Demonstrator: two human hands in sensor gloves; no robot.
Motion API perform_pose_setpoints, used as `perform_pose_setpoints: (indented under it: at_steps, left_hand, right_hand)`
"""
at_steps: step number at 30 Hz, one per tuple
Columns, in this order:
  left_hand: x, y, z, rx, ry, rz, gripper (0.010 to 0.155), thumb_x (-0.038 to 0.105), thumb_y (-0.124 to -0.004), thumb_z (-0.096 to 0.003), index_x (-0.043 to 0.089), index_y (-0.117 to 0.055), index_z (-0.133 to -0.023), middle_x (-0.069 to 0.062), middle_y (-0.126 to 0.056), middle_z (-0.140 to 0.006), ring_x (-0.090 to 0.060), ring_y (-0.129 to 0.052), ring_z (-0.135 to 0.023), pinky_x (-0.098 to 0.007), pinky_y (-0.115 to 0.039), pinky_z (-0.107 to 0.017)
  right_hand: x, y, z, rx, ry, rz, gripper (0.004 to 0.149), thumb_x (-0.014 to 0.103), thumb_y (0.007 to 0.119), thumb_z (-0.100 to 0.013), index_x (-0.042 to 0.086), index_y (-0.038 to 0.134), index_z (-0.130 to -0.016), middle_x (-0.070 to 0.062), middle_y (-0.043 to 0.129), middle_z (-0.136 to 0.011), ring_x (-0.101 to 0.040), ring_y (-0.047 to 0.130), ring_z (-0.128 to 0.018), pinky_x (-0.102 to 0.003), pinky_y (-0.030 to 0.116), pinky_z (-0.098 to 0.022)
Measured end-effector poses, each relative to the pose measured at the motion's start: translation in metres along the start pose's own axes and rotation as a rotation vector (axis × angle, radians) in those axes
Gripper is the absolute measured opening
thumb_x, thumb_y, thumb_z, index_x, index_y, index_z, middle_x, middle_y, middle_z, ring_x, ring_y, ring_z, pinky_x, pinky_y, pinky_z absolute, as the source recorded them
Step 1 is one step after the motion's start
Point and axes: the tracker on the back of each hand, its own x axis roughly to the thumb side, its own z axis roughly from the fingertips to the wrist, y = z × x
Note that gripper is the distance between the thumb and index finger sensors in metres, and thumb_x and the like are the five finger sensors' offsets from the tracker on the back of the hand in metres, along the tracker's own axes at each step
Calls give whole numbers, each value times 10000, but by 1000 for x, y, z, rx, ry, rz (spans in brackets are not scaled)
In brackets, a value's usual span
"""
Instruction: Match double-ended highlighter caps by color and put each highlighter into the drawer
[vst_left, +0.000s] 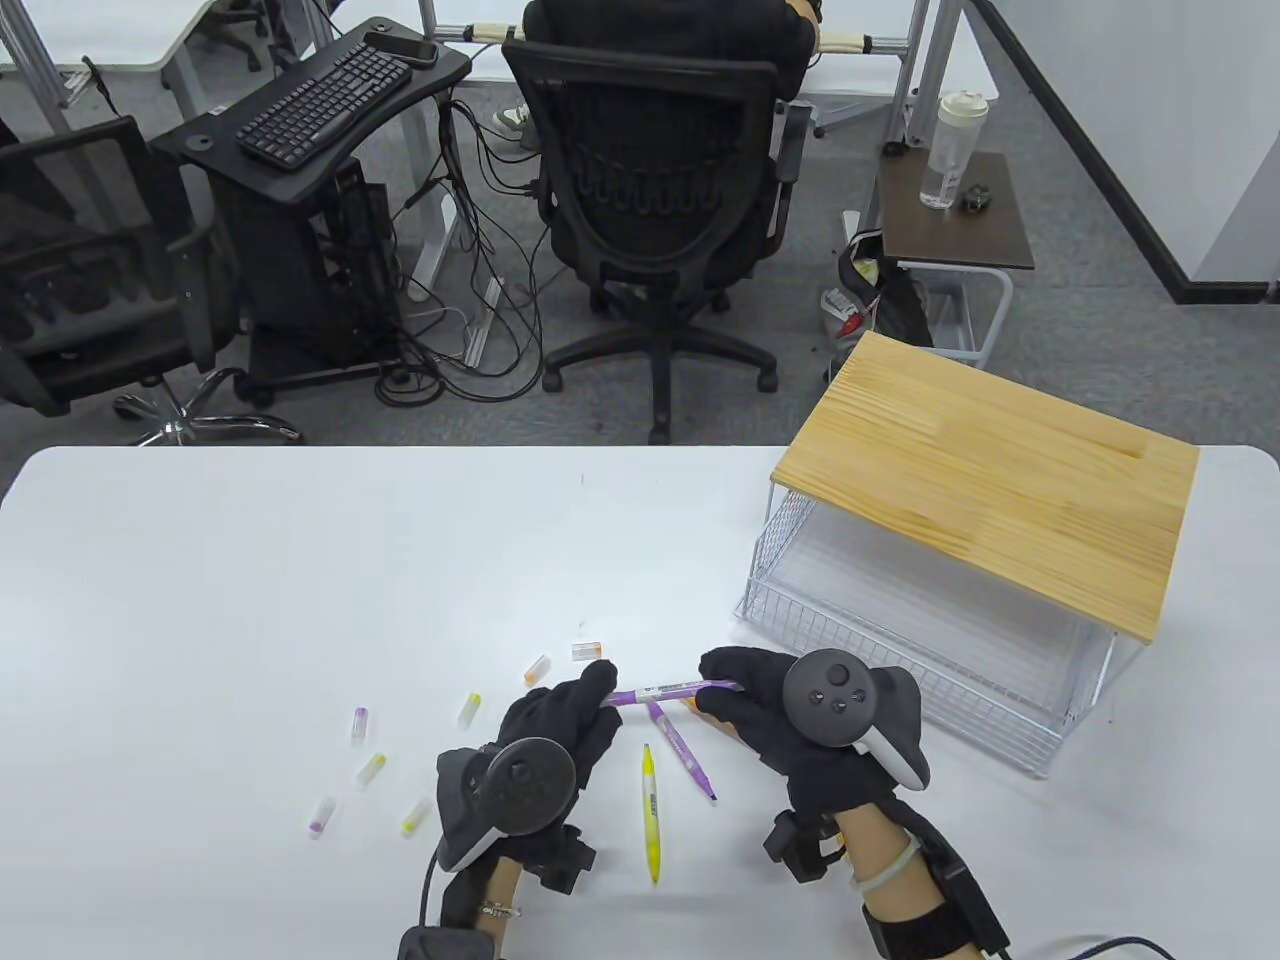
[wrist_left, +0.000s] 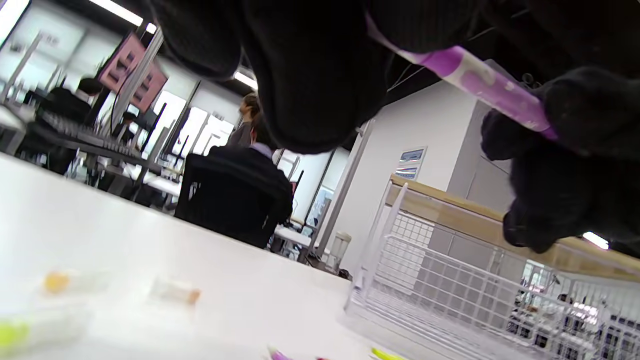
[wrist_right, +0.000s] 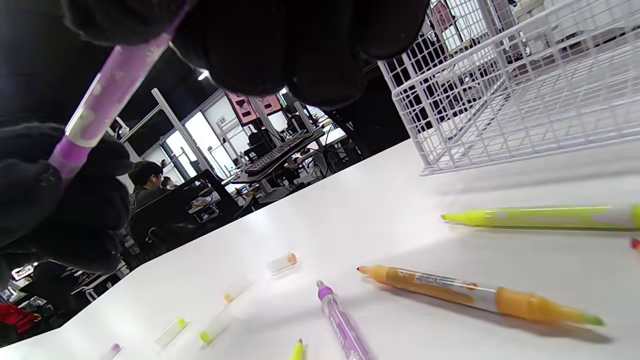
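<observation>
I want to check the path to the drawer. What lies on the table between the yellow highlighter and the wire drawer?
In the table view, a second purple highlighter lies between the yellow highlighter and the wire drawer; the right hand hovers above that stretch.

Five highlighters (wrist_right: 480, 296) (two purple), eight caps (vst_left: 361, 724)

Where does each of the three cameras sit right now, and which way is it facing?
Table view: above, looking down at the white table; left hand and right hand show.
Left wrist view: low under the left hand, facing the wire drawer; gloved fingers on top.
Right wrist view: low, facing loose highlighters; fingers on top.
Shared: the held purple highlighter.
</observation>
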Motion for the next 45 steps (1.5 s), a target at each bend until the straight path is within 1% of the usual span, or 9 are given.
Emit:
perform_pose_setpoints:
  at_steps: [6,14,17,19,22,28,33,39,45]
  left_hand:
    - [9,0,5,61,-50,-120,505,363,-709,-465,157,-848,-905,-25,-1013,-724,-58,-1057,-455,-460,-753,-670]
    - [19,-4,7,74,-99,-246,503,368,-720,-448,159,-872,-880,-27,-1029,-705,-55,-1068,-435,-456,-754,-672]
    - [26,-2,6,89,-104,-275,504,381,-712,-464,150,-863,-885,-21,-1021,-705,-54,-1058,-441,-470,-748,-674]
    - [29,-1,2,23,-65,-269,517,403,-683,-489,141,-836,-908,-31,-995,-743,-80,-1045,-483,-503,-733,-674]
    - [22,-3,-3,-75,-10,-250,607,448,-639,-509,160,-708,-1038,-76,-904,-925,-182,-1009,-690,-568,-687,-686]
    - [-19,17,-1,-117,167,-264,761,538,-601,-492,156,-528,-1146,-290,-683,-1128,-462,-845,-923,-691,-590,-684]
    - [-51,25,3,-248,326,-69,811,575,-551,-503,132,-423,-1170,-361,-539,-1175,-626,-666,-981,-760,-504,-668]
    - [-61,18,7,-257,337,-92,785,559,-554,-508,135,-454,-1161,-330,-554,-1175,-599,-663,-993,-761,-495,-669]
    - [-60,14,5,-277,339,-85,759,546,-555,-514,143,-493,-1154,-296,-575,-1179,-586,-667,-996,-754,-496,-674]
  right_hand:
    - [-4,-1,-4,90,-8,-137,468,561,630,-551,256,734,-890,127,847,-479,-175,876,-502,-423,668,-750]
    - [-16,2,-11,220,-5,-215,482,544,623,-562,172,823,-794,108,862,-345,-192,893,-343,-424,734,-644]
    - [-20,-1,-11,193,1,-254,462,554,629,-568,213,794,-834,111,862,-422,-194,889,-431,-438,693,-700]
    - [-21,-1,-11,168,8,-269,449,554,646,-562,254,762,-877,99,876,-525,-213,889,-539,-473,641,-751]
    - [-21,-6,-9,127,13,-197,445,509,646,-575,331,673,-982,87,860,-760,-255,840,-779,-540,525,-823]
    - [-54,-57,13,-254,205,13,409,426,613,-614,425,595,-1022,116,747,-984,-238,722,-997,-575,417,-869]
    - [-84,-83,30,-533,422,161,396,396,625,-618,435,602,-1011,106,697,-1053,-264,673,-1049,-602,383,-862]
    - [-121,-69,17,-410,566,248,492,432,688,-574,414,594,-1056,69,537,-1238,-412,499,-1153,-682,310,-807]
    - [-104,-76,23,-464,483,217,491,466,694,-562,404,609,-1041,55,650,-1173,-353,635,-1101,-658,379,-820]
